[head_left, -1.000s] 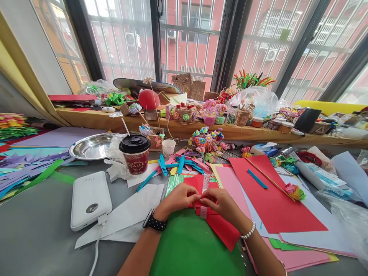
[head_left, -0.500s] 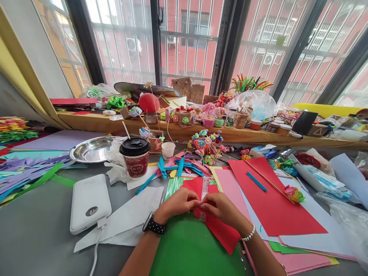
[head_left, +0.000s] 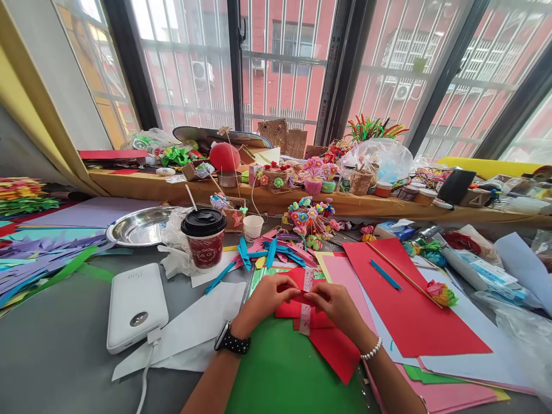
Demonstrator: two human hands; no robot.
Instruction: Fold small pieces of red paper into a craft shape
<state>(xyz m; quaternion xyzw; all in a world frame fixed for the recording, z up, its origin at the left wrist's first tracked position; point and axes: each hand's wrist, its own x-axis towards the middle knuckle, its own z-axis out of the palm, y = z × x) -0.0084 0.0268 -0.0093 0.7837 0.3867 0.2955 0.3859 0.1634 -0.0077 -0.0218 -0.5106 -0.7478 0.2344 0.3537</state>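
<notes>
My left hand and my right hand come together fingertip to fingertip. Both pinch what looks like a small piece of red paper, mostly hidden by the fingers. Beneath them lies red paper in overlapping pieces, one pointed end slanting to the lower right. A clear ruler runs lengthwise across it, its middle covered by my fingers. All this rests on a green mat with a shiny edge. A dark watch is on my left wrist, a beaded bracelet on my right.
To the left stand a white power bank with a cable and a lidded coffee cup. Blue paper strips lie behind my hands. A large red sheet bears a stick with a paper flower. Crafts crowd the windowsill.
Both hands have shifted slightly up and away from me, still pinched together. More of the ruler and the red paper below them shows now.
</notes>
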